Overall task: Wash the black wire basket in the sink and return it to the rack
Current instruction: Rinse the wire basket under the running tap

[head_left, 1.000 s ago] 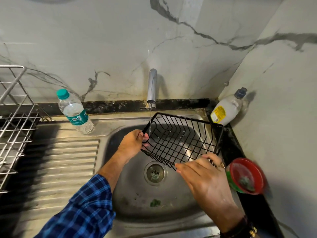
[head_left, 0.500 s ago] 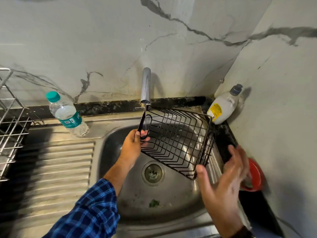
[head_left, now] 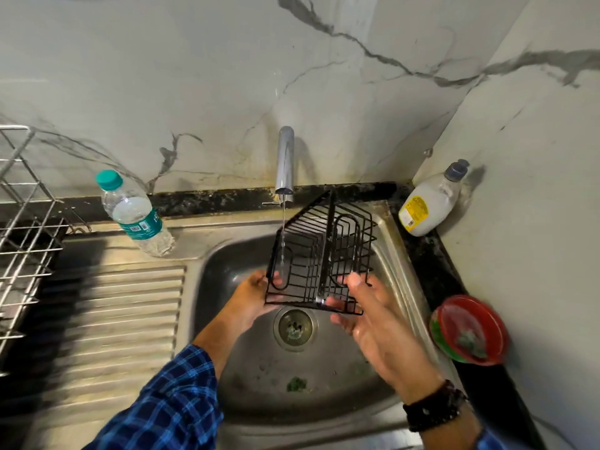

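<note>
This is a home kitchen, at the washing-up corner. A steel sink with a ribbed draining board is set into a black stone counter, and a thin stream of water runs from the chrome tap above it. A wire dish rack stands at the left. A bottle of dish soap leans in the right corner, near a red tub. A plastic water bottle stands behind the draining board. The walls are veined marble.
</note>
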{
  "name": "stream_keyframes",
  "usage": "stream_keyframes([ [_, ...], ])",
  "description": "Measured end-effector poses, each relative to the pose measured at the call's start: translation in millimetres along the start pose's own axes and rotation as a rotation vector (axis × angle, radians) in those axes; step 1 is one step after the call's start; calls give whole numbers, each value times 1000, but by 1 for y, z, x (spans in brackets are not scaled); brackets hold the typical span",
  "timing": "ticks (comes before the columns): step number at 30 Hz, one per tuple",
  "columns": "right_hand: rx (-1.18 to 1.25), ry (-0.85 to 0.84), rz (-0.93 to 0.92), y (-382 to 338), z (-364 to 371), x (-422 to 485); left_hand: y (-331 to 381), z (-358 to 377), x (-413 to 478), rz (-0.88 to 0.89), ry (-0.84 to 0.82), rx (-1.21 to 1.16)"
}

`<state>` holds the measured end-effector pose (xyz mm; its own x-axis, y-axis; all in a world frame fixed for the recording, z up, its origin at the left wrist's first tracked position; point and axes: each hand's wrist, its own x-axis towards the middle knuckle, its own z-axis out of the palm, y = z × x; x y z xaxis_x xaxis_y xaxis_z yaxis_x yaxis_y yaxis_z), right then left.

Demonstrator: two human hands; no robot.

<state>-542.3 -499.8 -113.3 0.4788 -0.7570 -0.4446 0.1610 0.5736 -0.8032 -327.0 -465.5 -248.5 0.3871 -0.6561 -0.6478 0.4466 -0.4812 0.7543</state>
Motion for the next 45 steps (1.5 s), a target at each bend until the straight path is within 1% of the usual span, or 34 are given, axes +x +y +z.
stream_keyframes([
  [2, 6, 30, 27, -2, 11, 5, -6, -2, -4, -74, 24, 56],
  [6, -54, 63, 101, -3, 33, 22, -14, -11, -12, -164, 48, 71],
  [11, -96, 139, 197, -8, 53, 42, -20, -31, -22, -200, 53, 140],
  [15, -113, 152, 248, -6, 63, 57, -26, -43, -25, -227, 96, 107],
  [20, -153, 144, 252, -4, 76, 69, -17, -45, -39, -195, 25, 187],
  [22, -156, 150, 238, -7, 77, 72, -12, -45, -47, -127, -28, 231],
  [23, -152, 161, 232, -8, 76, 74, -10, -45, -52, -66, -49, 253],
  [24, -143, 178, 229, -10, 75, 76, -9, -46, -55, 23, -53, 286],
  [27, -106, 197, 228, -16, 71, 82, -16, -50, -58, 374, -75, 474],
  [29, -109, 200, 250, -18, 70, 83, -19, -48, -58, 508, -62, 541],
  [31, -113, 187, 304, -16, 67, 84, -16, -41, -63, 583, -9, 535],
  [33, -138, 151, 360, -16, 63, 84, -16, -35, -66, 612, 38, 499],
  [36, -197, 80, 377, -20, 55, 83, -13, -33, -69, 657, 101, 536],
  [38, -396, 93, 295, -25, 52, 82, -7, -31, -74, 678, 112, 512],
  [39, -529, 117, 210, -26, 51, 82, -3, -29, -77, 691, 117, 499],
  [40, -666, 150, 90, -28, 51, 84, 1, -27, -80, 692, 118, 493],
  [42, -945, 177, -256, -29, 55, 90, 8, -24, -86, 675, 115, 498],
  [43, -1060, 144, -441, -30, 60, 94, 11, -22, -89, 663, 111, 506],
  [44, -1165, 81, -589, -32, 67, 99, 14, -21, -90, 650, 112, 514],
  [45, -1273, 5, -685, -32, 74, 104, 17, -20, -92, 639, 121, 514],
])
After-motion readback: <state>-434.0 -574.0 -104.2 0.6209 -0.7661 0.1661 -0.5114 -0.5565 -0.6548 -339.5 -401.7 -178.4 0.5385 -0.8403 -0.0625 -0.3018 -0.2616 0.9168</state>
